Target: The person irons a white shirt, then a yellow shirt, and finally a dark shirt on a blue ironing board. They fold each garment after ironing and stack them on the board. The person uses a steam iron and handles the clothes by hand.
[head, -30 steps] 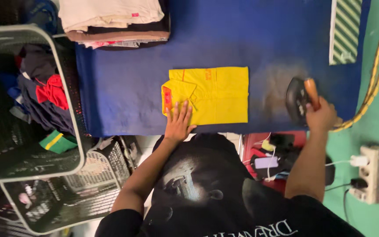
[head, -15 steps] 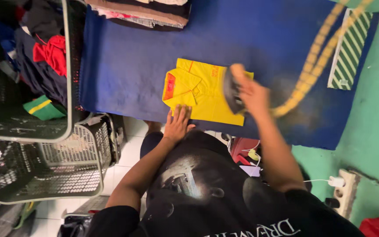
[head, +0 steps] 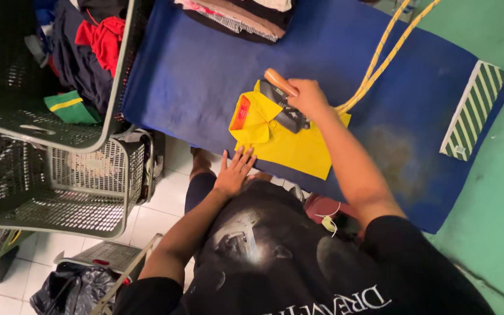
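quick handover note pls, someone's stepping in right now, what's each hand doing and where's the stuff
Right hand: gripping the wooden handle of the dark clothes iron, which sits on the folded yellow collared shirt.
Left hand: flat, fingers spread, at the shirt's near edge, holding nothing.
The shirt lies on the blue padded ironing cloth; the iron's yellow cord trails away.
Done: shirt folded, iron on it.
Left, by the look of it: pressing the rest of the shirt. A stack of folded clothes sits at the far edge.

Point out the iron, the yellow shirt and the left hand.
iron [head: 287, 108], head view, dark body below the handle.
yellow shirt [head: 298, 149], head view, folded front panel.
left hand [head: 234, 172], head view, back of hand.
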Demonstrator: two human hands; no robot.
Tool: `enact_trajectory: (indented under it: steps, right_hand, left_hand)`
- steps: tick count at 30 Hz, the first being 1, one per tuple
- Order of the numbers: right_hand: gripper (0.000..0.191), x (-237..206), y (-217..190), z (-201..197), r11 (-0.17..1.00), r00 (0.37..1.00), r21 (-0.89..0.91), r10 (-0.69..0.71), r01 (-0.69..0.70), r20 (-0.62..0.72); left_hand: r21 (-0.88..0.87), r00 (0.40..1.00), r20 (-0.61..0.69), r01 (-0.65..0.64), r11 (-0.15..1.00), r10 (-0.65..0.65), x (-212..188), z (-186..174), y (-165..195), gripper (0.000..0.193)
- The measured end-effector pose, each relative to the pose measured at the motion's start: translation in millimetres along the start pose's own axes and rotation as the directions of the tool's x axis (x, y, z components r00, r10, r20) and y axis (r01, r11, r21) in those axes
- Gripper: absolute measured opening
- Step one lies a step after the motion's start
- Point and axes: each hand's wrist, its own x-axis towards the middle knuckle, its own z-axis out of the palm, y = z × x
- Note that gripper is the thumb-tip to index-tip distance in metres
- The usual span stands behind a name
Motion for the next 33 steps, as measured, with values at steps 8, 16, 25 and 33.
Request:
enact_trajectory:
  steps: [8, 16, 25, 33]
  right_hand:
    - [0.046, -108, 62, -53, 0.978, 0.966, 0.035, 0.207, -0.204, -0.157]
    - [0.043, -149, 25, -63, 0.945, 0.909, 0.010, 0.317, -0.326, -0.271]
    - [0.054, -106, -49, 40, 0.940, 0.986, -0.312, -0.098, 0.137, 0.136]
    - [0.055, -105, -42, 41, 0.940, 0.963, -0.253, -0.180, 0.228, 0.200]
  left_hand:
    - [0.163, 0.994, 0.095, -0.061, 0.985, 0.046, -4, -17, -6, 0.077]
    - [-0.407, 0.942, -0.270, 0.078, 0.910, -0.201, -2, -20, -48, 0.029]
    - [-0.039, 0.873, -0.384, 0.310, 0.950, -0.300, -46, -39, -85, 0.061]
    - [-0.327, 0.430, 0.388, 0.891, 0.315, -0.815, -100, -32, -85, 0.042]
